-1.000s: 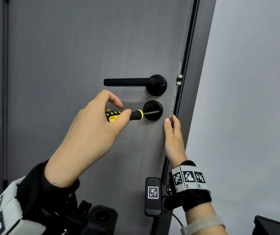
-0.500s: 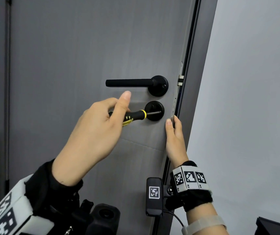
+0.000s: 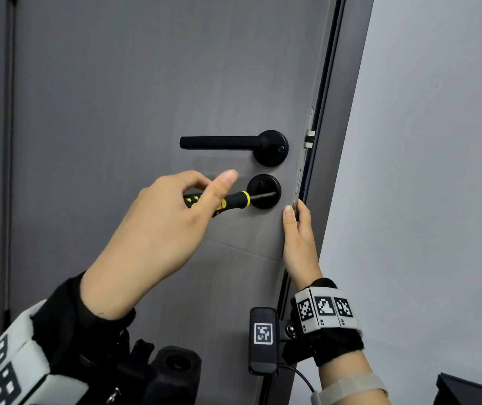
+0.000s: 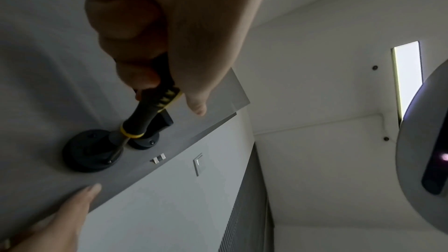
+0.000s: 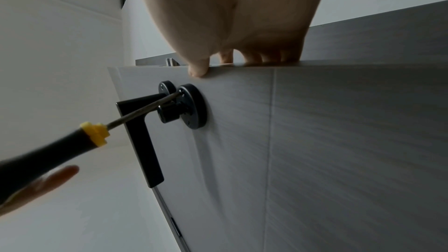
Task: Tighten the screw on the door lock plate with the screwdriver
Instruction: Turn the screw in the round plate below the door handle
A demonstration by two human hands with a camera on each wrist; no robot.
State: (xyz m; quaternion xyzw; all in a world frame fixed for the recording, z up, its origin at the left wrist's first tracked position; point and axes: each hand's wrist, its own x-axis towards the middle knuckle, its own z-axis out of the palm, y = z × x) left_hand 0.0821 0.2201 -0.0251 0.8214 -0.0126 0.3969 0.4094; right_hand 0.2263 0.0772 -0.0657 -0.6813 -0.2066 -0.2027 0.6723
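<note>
A black-and-yellow screwdriver (image 3: 228, 200) lies level against the grey door (image 3: 117, 112), its metal shaft (image 5: 145, 107) ending at the right edge of the round black lock plate (image 3: 264, 190). My left hand (image 3: 175, 217) grips the handle, thumb stretched straight up past it. In the left wrist view the curled fingers (image 4: 135, 64) wrap the handle (image 4: 150, 110) above the lock plate (image 4: 92, 150). My right hand (image 3: 298, 238) holds the door's free edge just below the plate, thumb (image 5: 197, 68) on the front face, the other fingers round the edge. The screw itself is hidden by the tip.
A black lever handle (image 3: 222, 142) sticks out to the left just above the lock plate. The latch (image 3: 310, 138) shows on the door's edge. A pale wall (image 3: 438, 171) stands close on the right. A dark object (image 3: 467, 390) sits at the lower right.
My left hand has rolled on the screwdriver handle: the thumb went from curled under it to stretched up across it. The right hand has kept its hold on the door edge.
</note>
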